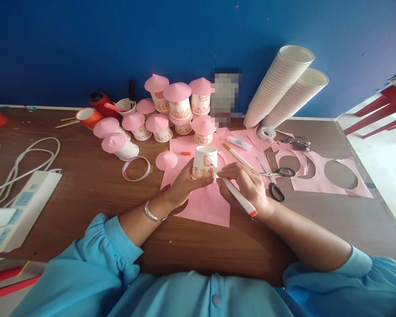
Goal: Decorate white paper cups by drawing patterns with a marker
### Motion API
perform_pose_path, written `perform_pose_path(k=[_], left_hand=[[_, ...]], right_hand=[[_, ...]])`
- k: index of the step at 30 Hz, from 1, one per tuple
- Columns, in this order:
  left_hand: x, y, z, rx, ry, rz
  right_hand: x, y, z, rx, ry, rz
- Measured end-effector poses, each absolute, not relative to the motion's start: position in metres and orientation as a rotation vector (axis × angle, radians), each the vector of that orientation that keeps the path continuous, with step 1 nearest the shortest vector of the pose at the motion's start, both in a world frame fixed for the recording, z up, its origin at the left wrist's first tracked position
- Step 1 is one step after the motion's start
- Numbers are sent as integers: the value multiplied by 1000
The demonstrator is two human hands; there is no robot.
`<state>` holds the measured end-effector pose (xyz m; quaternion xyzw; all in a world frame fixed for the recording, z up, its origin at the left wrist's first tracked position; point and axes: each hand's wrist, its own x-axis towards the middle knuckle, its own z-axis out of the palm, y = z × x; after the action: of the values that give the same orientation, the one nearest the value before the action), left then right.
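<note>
A white paper cup (pixel 200 162) is gripped in my left hand (pixel 181 187), its narrower end up. Orange flowers run along its lower part, with a striped orange shape above them. My right hand (pixel 246 185) is closed round a white marker (pixel 238 198) with an orange end, whose tip meets or nearly meets the cup's side. Under both hands lies pink paper (pixel 211 204). Left of the cup rests a pink paper cone (pixel 166 160), near an orange marker cap (pixel 185 153).
Several decorated cups with pink cone tops (pixel 177 92) stand behind. Tall stacks of white cups (pixel 279 79) lean against the blue wall. Scissors (pixel 272 175), a glue stick (pixel 239 142), a tape roll (pixel 266 133) and cut paper (pixel 330 189) lie rightward; a power strip (pixel 29 207) sits left.
</note>
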<state>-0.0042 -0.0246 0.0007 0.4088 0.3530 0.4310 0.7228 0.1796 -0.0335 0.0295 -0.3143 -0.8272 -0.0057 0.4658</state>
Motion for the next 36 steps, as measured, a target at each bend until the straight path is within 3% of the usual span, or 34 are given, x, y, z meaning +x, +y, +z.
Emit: perform_pose_path(k=[36], left_hand=[[-6, -25, -4, 952, 730, 926]], right_hand=[[178, -36, 43, -733, -2015, -44]])
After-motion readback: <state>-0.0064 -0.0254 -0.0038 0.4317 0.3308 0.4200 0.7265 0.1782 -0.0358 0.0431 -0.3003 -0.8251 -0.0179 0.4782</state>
